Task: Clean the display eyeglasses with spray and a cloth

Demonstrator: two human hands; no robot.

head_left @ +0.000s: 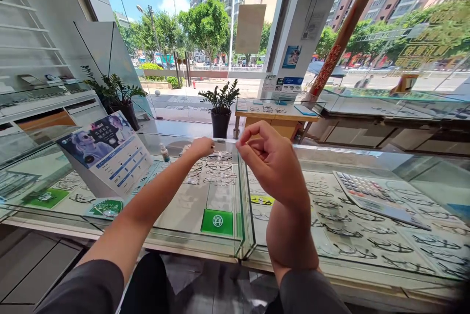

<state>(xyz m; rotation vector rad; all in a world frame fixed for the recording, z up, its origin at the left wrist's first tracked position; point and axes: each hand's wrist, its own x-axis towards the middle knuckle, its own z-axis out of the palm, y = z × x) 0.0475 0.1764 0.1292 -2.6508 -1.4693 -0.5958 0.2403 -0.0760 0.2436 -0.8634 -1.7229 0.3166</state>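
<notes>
My left hand (201, 148) is closed above the far part of the glass display case (222, 251), its fingers mostly turned away; what it holds, if anything, is too small to tell. Nearer to me and to the right, my right hand (270, 159) is raised over the joint between two cases, thumb and index fingertips pinched together. Anything between those fingertips is too small to make out. Under the glass, several eyeglass frames (220, 167) lie in rows below and beside my left hand. The hands are apart.
A calendar-like stand (110, 155) and a small bottle (164, 153) stand left on the glass. A green card (217, 221) lies near the front edge. On the right case rests a large calculator (370, 194). Beyond the cases stands a potted plant (220, 120).
</notes>
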